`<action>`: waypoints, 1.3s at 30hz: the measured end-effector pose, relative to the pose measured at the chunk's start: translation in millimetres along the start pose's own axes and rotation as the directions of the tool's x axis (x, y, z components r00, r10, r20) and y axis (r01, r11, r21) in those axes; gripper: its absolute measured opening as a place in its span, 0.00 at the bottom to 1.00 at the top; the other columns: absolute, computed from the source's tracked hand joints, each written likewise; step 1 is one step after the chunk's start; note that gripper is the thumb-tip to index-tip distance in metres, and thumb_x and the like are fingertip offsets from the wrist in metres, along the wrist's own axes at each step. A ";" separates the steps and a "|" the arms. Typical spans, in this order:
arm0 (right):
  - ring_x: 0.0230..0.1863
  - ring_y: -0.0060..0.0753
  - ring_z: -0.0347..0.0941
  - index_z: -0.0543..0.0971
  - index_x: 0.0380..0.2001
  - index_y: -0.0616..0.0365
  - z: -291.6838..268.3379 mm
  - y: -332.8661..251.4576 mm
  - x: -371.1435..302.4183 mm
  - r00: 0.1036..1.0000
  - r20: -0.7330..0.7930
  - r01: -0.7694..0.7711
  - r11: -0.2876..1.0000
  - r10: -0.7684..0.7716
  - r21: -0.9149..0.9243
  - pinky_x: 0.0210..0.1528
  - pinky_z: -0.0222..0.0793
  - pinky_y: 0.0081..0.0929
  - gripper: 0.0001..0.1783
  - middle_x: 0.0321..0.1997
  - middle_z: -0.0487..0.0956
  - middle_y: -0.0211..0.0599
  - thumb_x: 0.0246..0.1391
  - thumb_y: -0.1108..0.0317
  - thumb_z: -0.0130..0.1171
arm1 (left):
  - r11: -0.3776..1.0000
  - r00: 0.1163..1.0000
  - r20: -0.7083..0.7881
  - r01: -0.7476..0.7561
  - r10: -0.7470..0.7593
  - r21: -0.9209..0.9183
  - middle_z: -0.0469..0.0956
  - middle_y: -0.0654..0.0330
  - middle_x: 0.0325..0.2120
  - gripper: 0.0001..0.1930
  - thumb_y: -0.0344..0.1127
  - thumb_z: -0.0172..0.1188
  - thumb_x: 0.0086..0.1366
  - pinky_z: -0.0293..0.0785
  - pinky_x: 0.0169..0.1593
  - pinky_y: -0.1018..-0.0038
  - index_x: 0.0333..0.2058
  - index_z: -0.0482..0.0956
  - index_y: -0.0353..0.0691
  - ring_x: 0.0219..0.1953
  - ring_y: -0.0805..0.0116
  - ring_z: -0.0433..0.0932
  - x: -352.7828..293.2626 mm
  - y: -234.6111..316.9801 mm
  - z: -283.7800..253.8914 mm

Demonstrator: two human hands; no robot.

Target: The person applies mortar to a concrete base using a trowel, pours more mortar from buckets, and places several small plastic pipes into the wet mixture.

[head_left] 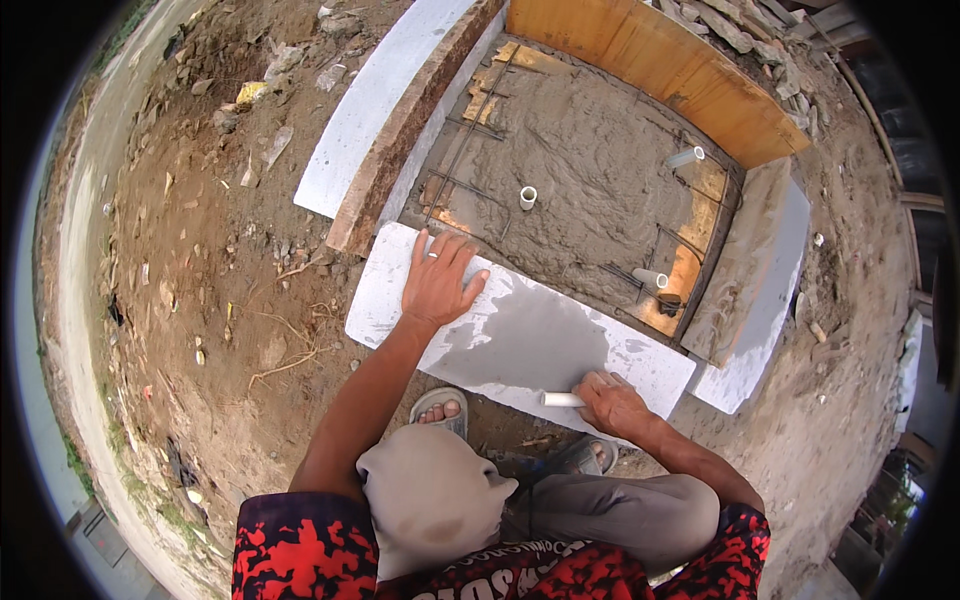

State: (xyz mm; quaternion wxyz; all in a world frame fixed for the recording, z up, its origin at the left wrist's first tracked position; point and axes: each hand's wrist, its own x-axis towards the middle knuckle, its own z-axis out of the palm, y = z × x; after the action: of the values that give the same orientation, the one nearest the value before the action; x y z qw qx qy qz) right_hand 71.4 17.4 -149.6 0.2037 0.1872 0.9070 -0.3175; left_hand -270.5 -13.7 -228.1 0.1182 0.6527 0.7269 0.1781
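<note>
My left hand (437, 275) rests with fingers spread on the far left edge of a pale, white-coated slab (380, 300) close to me. A ring is on one of its fingers. A smeared grey wet patch (530, 335) covers the middle of that slab. At the slab's near edge, my right hand (615, 405) is closed around a short white plastic pipe (562, 399), whose end points left. Just beyond the slab lies wet concrete (580, 150) inside a form. White pipe stubs stick out of it, one near the middle (528, 198) and two toward the right (686, 157).
A wooden board (650, 70) walls the far side of the form, with more boards left (410, 130) and right (740, 270). Thin steel bars (470, 135) show along the concrete's edges. Littered bare soil (230, 250) lies to the left. My sandalled feet (440, 408) are below the slab.
</note>
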 end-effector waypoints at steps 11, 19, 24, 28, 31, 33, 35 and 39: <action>0.42 0.56 0.74 0.76 0.46 0.61 -211.7 88.4 99.2 0.706 -0.648 -0.193 0.958 0.285 0.211 0.44 0.68 0.43 0.16 0.39 0.77 0.54 0.57 0.64 0.54 | 1.000 1.000 -0.008 -0.003 0.003 -0.007 0.71 0.56 0.49 0.21 0.47 0.54 0.61 0.44 0.66 0.51 0.46 0.74 0.38 0.60 0.55 0.62 11.3 1.9 -5.4; 0.40 0.58 0.74 0.76 0.32 0.61 -297.0 169.2 238.8 0.818 -0.559 -0.328 0.909 0.137 -0.257 0.41 0.69 0.48 0.09 0.35 0.78 0.55 0.46 0.72 0.53 | 0.999 1.000 -0.023 0.001 -0.002 -0.047 0.72 0.54 0.49 0.21 0.48 0.55 0.60 0.45 0.66 0.51 0.45 0.75 0.38 0.59 0.53 0.63 26.4 -2.8 -7.2; 0.38 0.58 0.75 0.78 0.28 0.61 -302.4 179.5 282.6 0.849 -0.520 -0.282 0.913 0.094 -0.295 0.39 0.71 0.48 0.07 0.33 0.79 0.54 0.43 0.75 0.53 | 1.000 1.000 0.008 0.015 -0.014 -0.021 0.71 0.57 0.48 0.22 0.51 0.52 0.62 0.43 0.67 0.52 0.46 0.76 0.39 0.60 0.57 0.61 33.9 -10.9 -5.4; 0.39 0.57 0.76 0.79 0.27 0.63 -282.9 196.8 304.3 0.858 -0.505 -0.291 0.895 0.090 -0.337 0.41 0.72 0.46 0.07 0.32 0.79 0.55 0.42 0.76 0.53 | 1.000 1.000 0.008 0.011 -0.011 -0.015 0.71 0.56 0.49 0.22 0.51 0.52 0.62 0.44 0.67 0.51 0.46 0.76 0.39 0.60 0.57 0.61 38.0 -14.1 -0.9; 0.41 0.57 0.76 0.79 0.29 0.65 -280.6 205.4 320.4 0.871 -0.478 -0.290 0.901 0.109 -0.323 0.42 0.72 0.45 0.09 0.35 0.79 0.56 0.42 0.76 0.54 | 1.000 1.000 0.016 0.024 -0.023 -0.013 0.71 0.56 0.49 0.22 0.51 0.52 0.62 0.44 0.67 0.51 0.46 0.76 0.39 0.61 0.57 0.61 40.7 -16.8 2.1; 0.41 0.57 0.76 0.79 0.30 0.65 -282.2 203.1 326.2 0.868 -0.479 -0.314 0.893 0.132 -0.323 0.43 0.73 0.45 0.09 0.35 0.79 0.56 0.42 0.76 0.54 | 1.000 0.999 0.020 0.026 -0.025 -0.010 0.71 0.56 0.49 0.22 0.51 0.52 0.62 0.44 0.67 0.51 0.46 0.76 0.39 0.61 0.57 0.61 44.5 -18.4 0.5; 0.42 0.56 0.76 0.79 0.31 0.65 -282.0 201.3 329.0 0.865 -0.478 -0.336 0.884 0.154 -0.324 0.44 0.73 0.45 0.10 0.36 0.79 0.57 0.43 0.76 0.54 | 1.000 0.999 0.025 0.029 -0.029 -0.008 0.71 0.57 0.50 0.22 0.51 0.52 0.62 0.44 0.67 0.51 0.46 0.76 0.39 0.61 0.57 0.61 46.2 -19.4 -0.1; 0.44 0.55 0.76 0.79 0.32 0.66 -282.4 203.1 330.2 0.906 -0.390 -0.308 0.887 0.163 -0.344 0.45 0.73 0.44 0.11 0.38 0.79 0.57 0.44 0.77 0.53 | 1.000 0.999 0.034 0.026 -0.026 -0.011 0.71 0.56 0.50 0.21 0.49 0.54 0.61 0.44 0.66 0.51 0.46 0.75 0.39 0.60 0.56 0.62 47.5 -16.5 -0.2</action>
State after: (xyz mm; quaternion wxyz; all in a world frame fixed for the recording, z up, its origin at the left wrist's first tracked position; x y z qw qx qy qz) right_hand -183.8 419.0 -210.3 0.1101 0.3058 0.9438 -0.0607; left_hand -291.2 31.9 -231.8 0.1365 0.6455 0.7320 0.1697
